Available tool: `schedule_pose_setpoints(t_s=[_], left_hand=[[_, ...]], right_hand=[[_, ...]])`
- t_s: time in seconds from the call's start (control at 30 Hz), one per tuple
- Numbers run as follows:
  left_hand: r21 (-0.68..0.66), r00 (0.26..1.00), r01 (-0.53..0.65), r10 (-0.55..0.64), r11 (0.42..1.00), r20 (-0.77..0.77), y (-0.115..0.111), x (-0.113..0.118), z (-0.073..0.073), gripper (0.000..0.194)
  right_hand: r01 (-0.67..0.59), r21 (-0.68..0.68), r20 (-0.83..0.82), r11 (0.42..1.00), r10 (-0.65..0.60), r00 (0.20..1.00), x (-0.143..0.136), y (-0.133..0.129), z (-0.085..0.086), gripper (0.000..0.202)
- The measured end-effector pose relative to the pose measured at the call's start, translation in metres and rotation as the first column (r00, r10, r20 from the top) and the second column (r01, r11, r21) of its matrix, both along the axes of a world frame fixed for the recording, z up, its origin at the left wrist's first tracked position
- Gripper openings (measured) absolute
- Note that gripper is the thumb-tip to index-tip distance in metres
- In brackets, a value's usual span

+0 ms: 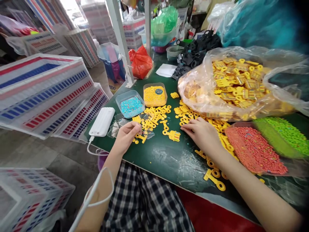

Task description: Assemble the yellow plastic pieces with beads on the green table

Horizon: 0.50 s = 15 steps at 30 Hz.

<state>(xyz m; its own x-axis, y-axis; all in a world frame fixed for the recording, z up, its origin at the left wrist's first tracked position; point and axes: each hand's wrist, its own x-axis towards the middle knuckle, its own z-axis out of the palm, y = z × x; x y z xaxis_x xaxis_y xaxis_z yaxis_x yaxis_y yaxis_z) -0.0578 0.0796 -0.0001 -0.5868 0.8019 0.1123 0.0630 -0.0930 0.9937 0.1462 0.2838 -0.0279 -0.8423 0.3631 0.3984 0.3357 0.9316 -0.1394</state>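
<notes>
- Left hand point(125, 137): grip curling shut on a small yellow part, beside the loose yellow pieces point(154, 117).
- Right hand point(201, 133): lying flat, fingers open, holding nothing, reaching among the pieces.
- One assembled yellow unit point(174, 135) lying just below the pieces; most, plus a full bag point(241, 83), seemingly awaiting work.

Left hand point(125, 137) loosely curled, fingers bent inward, wrist raised, forearm running down toward lower left. Right hand point(202, 133) laid flat, palm down, fingers extended leftward, bare forearm stretching back to lower right corner.
</notes>
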Motion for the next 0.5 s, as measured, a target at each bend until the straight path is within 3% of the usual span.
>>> schedule_pose_setpoints(t_s=[0.13,0.2,0.3,0.4,0.5], left_hand=[[-0.089,0.993,0.097,-0.102,0.991,-0.053,0.0,0.003,0.004,0.051],[-0.119,0.988,0.124,-0.134,0.985,-0.08,0.0,0.008,0.006,0.051],[-0.174,0.978,0.148,-0.17,0.974,-0.119,0.0,0.017,0.009,0.049],[-0.175,0.971,0.191,-0.212,0.966,-0.11,0.003,0.027,0.012,0.046],[-0.13,0.964,0.253,-0.262,0.959,-0.055,0.01,0.036,0.013,0.043]], right_hand=[[-0.022,0.087,0.037,0.996,0.019,0.999,-0.002,-0.001,0.003,0.04],[-0.012,0.058,0.023,0.998,0.011,1.0,0.001,-0.003,0.005,0.039],[0.003,-0.144,-0.099,0.99,-0.018,0.995,0.011,-0.007,0.014,0.037],[-0.022,-0.413,-0.259,0.91,-0.095,0.961,0.031,-0.012,0.027,0.036],[0.019,-0.551,-0.316,0.834,-0.23,0.921,0.063,-0.013,0.039,0.035]])
